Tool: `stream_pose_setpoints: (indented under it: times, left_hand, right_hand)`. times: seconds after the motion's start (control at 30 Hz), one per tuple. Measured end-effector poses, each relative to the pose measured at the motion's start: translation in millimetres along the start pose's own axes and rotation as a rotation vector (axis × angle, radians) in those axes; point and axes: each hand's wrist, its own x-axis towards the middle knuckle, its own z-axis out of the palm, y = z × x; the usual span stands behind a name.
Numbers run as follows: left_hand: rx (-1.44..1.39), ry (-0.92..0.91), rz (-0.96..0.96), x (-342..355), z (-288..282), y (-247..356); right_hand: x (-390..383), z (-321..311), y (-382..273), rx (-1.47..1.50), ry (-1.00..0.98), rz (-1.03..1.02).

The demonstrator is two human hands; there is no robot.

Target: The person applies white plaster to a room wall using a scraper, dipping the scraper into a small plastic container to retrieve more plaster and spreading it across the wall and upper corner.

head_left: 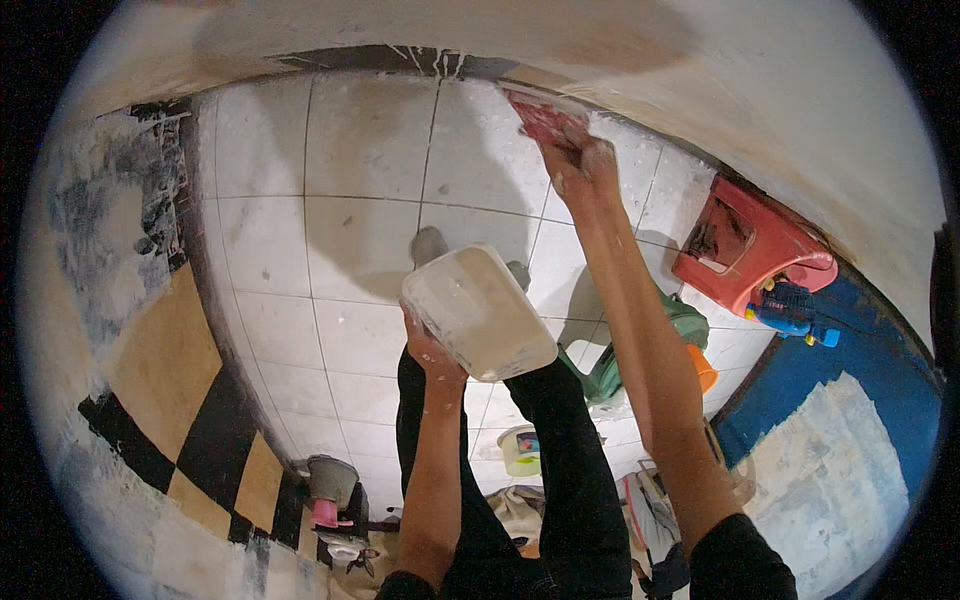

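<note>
My left hand [432, 350] grips the side of a whitish rectangular plastic tub [490, 310], holding it tilted in front of my legs. Pale, smooth plaster or paint lies inside, and smears mark its rim. With my right arm stretched far forward, my right hand [584, 168] is closed around a red flat spreader [543, 113]. That tool is coated with white residue and sits at the foot of the pale wall [800, 90], by the floor's far edge. Whether its blade touches the wall cannot be made out. White spots cover both hands.
White floor tiles [365, 150] carry scattered splashes. At right stand a red plastic stool [785, 228] with a blue bottle [785, 322], a green plastic piece [603, 382] and an orange container [708, 370]. Buckets [518, 455] are behind me. A checkered wall [160, 350] borders the left.
</note>
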Motion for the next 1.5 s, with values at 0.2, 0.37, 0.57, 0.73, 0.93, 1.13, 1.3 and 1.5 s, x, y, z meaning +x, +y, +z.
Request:
stream_pose_setpoints:
  times: [0.2, 0.37, 0.57, 0.73, 0.93, 1.13, 1.3, 1.5]
  left_hand:
    - [0.094, 0.095, 0.01, 2.2, -0.1, -6.9]
    - [-0.189, -0.131, -0.029, 5.1, 3.5, -10.8]
    - [-0.184, -0.16, -0.119, 5.9, 10.8, -21.4]
    - [-0.053, -0.155, -0.085, 4.2, 12.8, -27.5]
    - [0.095, 0.295, -0.055, 0.2, -38.7, -45.5]
    - [0.049, 0.25, -0.082, 3.6, -16.4, -48.0]
    - [0.172, 0.231, -0.006, 4.6, -22.4, -56.6]
    - [0.018, 0.184, -0.102, 2.8, -39.2, -66.2]
  right_hand:
    - [44.3, -3.1, -38.5, 0.255, 0.021, 0.021]
    - [-81.7, 35.5, -66.2, 0.195, -0.048, -0.114]
    - [7.6, -82.3, -88.8, 0.022, 0.184, -0.009]
    - [44.3, -61.3, -110.1, -0.127, 0.106, -0.237]
    - [-61.4, 0.5, -125.5, 0.008, 0.229, -0.271]
    - [-50.5, -39.0, -145.9, 0.043, 0.36, -0.056]
    - [-20.8, -2.6, -168.2, -0.137, 0.286, -0.239]
    - [-115.6, 20.8, -185.9, -0.439, 0.187, -0.401]
